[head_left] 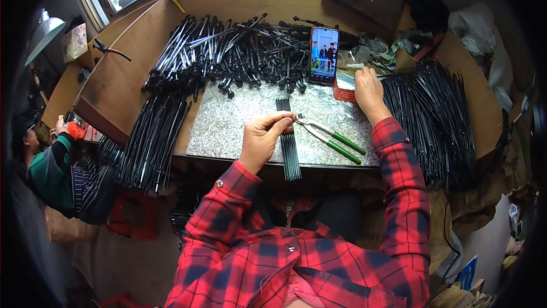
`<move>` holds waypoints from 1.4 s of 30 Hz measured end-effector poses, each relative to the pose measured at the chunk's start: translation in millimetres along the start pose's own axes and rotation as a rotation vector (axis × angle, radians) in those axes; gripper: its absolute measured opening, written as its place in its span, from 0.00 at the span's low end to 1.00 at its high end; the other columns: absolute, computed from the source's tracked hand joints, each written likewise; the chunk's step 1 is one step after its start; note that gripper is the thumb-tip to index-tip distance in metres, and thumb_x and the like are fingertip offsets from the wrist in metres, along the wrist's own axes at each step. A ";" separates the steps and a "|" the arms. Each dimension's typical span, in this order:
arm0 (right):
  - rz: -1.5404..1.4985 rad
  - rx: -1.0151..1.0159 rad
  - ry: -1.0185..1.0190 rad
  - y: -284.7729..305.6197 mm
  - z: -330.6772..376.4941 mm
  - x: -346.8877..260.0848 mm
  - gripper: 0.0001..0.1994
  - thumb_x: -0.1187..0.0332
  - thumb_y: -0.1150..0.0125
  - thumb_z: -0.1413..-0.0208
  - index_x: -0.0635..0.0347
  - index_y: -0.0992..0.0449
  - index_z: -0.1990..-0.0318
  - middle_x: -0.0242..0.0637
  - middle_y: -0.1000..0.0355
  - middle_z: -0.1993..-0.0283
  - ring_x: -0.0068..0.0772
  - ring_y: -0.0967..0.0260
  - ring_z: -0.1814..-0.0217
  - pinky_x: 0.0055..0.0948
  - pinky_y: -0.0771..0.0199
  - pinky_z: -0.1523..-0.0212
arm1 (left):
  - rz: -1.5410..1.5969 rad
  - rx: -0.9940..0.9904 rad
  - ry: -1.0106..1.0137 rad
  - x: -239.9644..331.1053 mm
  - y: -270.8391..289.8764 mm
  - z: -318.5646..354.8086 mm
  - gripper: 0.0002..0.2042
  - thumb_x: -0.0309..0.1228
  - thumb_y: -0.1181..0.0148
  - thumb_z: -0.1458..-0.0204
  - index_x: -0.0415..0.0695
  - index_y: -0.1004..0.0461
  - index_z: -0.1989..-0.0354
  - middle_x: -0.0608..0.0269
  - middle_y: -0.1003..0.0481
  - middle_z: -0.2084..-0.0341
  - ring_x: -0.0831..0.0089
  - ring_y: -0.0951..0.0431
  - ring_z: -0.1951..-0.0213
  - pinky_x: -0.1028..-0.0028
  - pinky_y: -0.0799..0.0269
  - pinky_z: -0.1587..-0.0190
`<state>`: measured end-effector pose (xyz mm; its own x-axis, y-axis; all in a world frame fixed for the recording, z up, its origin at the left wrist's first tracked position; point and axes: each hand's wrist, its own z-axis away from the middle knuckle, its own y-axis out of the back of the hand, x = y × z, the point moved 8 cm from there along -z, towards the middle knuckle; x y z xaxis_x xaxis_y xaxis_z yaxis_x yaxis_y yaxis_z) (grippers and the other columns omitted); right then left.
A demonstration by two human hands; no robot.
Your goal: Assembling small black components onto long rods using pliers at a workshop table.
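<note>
Left of the speckled board (222, 131), a sheaf of long black rods (151, 143) hangs over the table edge. A heap of black-ended rods (242, 54) lies beyond the board.

On the board's middle is a flat row of thin dark rods (292, 163), its near end overhanging the board's front edge. The rods look slim, stiff and light, probably slick and apt to fan apart; a pinch across the whole row, near mid-length, should suit best. The left hand (259, 143) crosses the row there, wrist low, thumb and forefinger drawn together; I cannot tell whether they grip the rods or merely rest on them.

Toward the board's right lie green-handled pliers (336, 140). At its far right corner, by a red box (345, 93), the right hand (369, 91) reaches out, forearm extended, knuckles up, fingers curled; whether it holds anything is hidden. Right of the board spreads another black sheaf (436, 120).
</note>
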<state>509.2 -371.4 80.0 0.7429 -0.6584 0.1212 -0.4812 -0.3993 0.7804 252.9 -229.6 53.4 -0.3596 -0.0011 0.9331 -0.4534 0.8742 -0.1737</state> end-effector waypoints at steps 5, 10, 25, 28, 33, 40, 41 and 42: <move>-0.432 0.129 0.000 51.1 9.7 -31.7 0.03 0.75 0.48 0.45 0.66 0.32 0.68 0.47 0.30 0.69 0.47 0.29 0.68 0.39 0.29 0.66 | -0.074 -0.028 -0.032 0.8 -4.2 -0.6 0.08 0.23 0.44 0.44 0.34 0.23 0.58 0.55 0.21 0.64 0.74 0.21 0.63 0.77 0.23 0.60; -0.965 -0.130 0.131 89.8 45.7 -110.1 0.03 0.79 0.50 0.44 0.65 0.32 0.62 0.41 0.30 0.74 0.33 0.27 0.74 0.30 0.28 0.73 | -0.039 0.006 0.000 -1.7 -3.3 -0.3 0.08 0.23 0.44 0.44 0.35 0.23 0.58 0.55 0.21 0.64 0.75 0.21 0.62 0.78 0.23 0.61; -0.799 -0.023 0.310 124.1 65.7 -130.1 0.12 0.77 0.45 0.50 0.57 0.27 0.57 0.41 0.31 0.68 0.48 0.29 0.69 0.40 0.29 0.71 | -0.093 0.004 -0.065 5.4 -7.7 1.7 0.07 0.25 0.40 0.46 0.37 0.21 0.61 0.65 0.21 0.72 0.83 0.25 0.71 0.83 0.30 0.67; -0.704 0.005 0.333 127.5 65.5 -129.7 0.13 0.77 0.44 0.52 0.56 0.27 0.57 0.40 0.31 0.69 0.45 0.29 0.69 0.38 0.29 0.72 | -0.113 0.000 -0.084 6.9 -9.6 2.2 0.07 0.25 0.40 0.46 0.37 0.20 0.61 0.65 0.22 0.73 0.83 0.26 0.72 0.83 0.30 0.68; -0.677 0.012 0.349 128.2 66.2 -131.6 0.13 0.77 0.43 0.53 0.55 0.26 0.57 0.39 0.31 0.68 0.44 0.29 0.70 0.37 0.29 0.73 | -0.095 0.020 -0.079 6.2 -8.7 2.3 0.07 0.25 0.40 0.46 0.37 0.20 0.62 0.66 0.22 0.74 0.83 0.26 0.72 0.83 0.31 0.68; -0.679 0.057 0.359 129.6 66.0 -129.4 0.14 0.77 0.43 0.54 0.55 0.26 0.57 0.38 0.31 0.69 0.43 0.29 0.70 0.36 0.29 0.72 | -0.141 -0.015 -0.113 9.6 -12.5 3.5 0.07 0.26 0.40 0.46 0.37 0.20 0.62 0.66 0.22 0.75 0.84 0.26 0.72 0.83 0.31 0.69; -0.658 0.040 0.357 129.9 65.4 -130.1 0.14 0.78 0.43 0.54 0.55 0.26 0.57 0.38 0.31 0.69 0.43 0.29 0.70 0.36 0.29 0.72 | -0.158 -0.025 -0.118 10.8 -13.7 4.1 0.07 0.26 0.40 0.46 0.38 0.20 0.62 0.66 0.22 0.75 0.84 0.27 0.72 0.83 0.31 0.69; -0.638 0.024 0.354 129.6 65.2 -130.6 0.14 0.78 0.44 0.53 0.56 0.26 0.57 0.38 0.31 0.69 0.43 0.29 0.70 0.36 0.28 0.72 | -0.158 -0.025 -0.117 11.4 -14.0 4.6 0.07 0.26 0.40 0.46 0.38 0.20 0.62 0.66 0.22 0.75 0.84 0.27 0.72 0.83 0.31 0.69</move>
<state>319.5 -378.8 125.3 0.9862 -0.0488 -0.1581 0.0884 -0.6525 0.7526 251.4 -244.1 65.0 -0.3787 -0.1943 0.9049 -0.4920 0.8704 -0.0190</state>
